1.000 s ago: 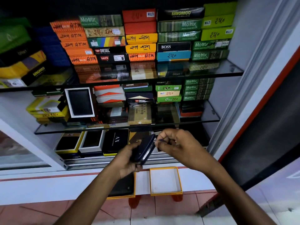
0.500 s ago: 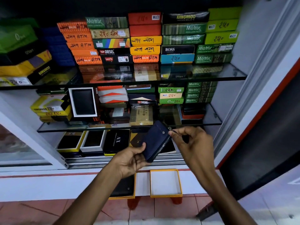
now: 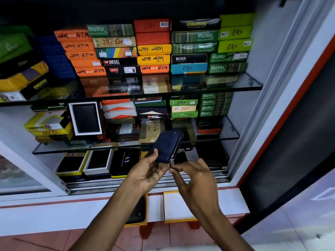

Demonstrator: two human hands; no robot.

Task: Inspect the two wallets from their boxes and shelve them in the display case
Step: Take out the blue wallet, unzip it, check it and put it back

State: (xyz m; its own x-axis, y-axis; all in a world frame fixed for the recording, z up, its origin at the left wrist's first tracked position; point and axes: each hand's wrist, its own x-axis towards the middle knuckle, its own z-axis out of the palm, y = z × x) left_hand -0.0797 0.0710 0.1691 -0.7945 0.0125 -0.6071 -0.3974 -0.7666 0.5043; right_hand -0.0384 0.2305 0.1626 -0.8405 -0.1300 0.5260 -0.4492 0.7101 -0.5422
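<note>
Three glass shelves (image 3: 235,86) of boxes (image 3: 154,49)

Wallet (image 3: 167,146) before case (image 3: 253,82); 2 boxes (image 3: 178,207) below.

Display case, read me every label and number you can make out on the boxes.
"KANGAROO": black box, top shelf.
"BOSS": black box.
"DIESEL": black box.
"Levi's": box below it.
"Motrix": green box.
"MULTI 240": lime box.
"249 ATM": orange box.
"AX": black box, bottom shelf.
Smaller print is unreadable.
</note>
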